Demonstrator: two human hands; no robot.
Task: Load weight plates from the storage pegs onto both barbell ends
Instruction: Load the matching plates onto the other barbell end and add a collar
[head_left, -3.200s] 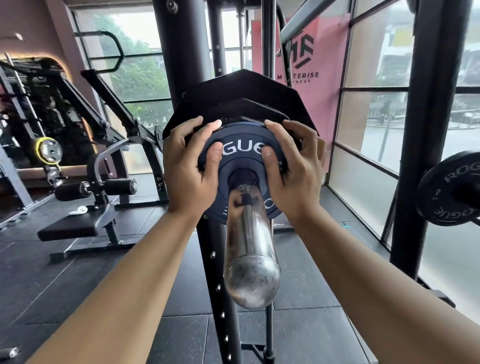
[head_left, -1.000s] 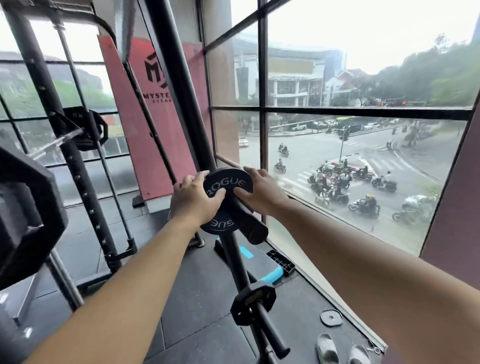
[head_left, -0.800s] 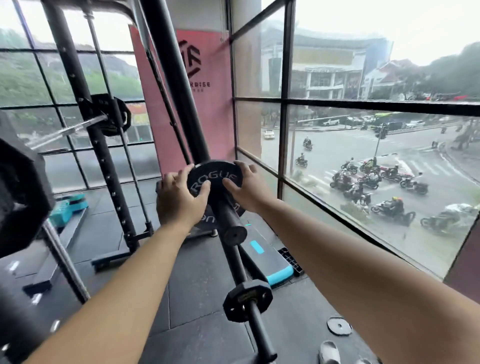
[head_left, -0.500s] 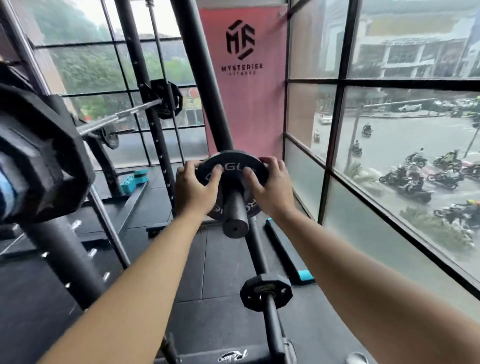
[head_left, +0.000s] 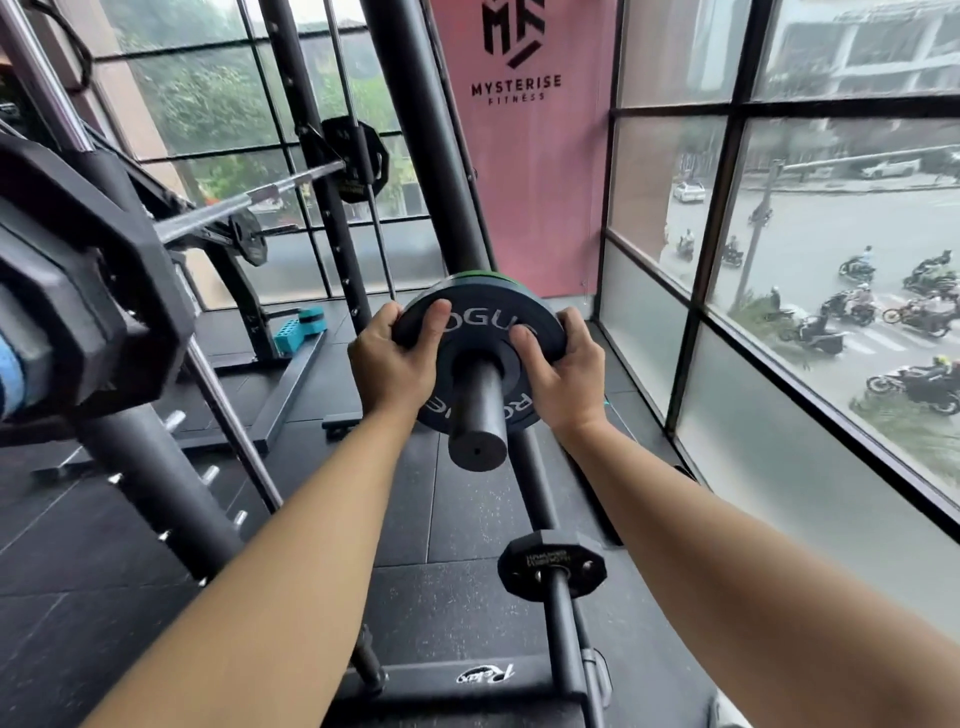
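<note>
Small black Rogue plate sits on the storage peg, well back from the peg's tip. Left hand and right hand curl round opposite rims, thumbs on its face. Likely light, rigid and smooth. Rim grip suits.

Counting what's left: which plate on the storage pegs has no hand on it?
The small angular plate on the lower peg; the round ROGUE plate above it is gripped by the left hand and right hand.
</note>
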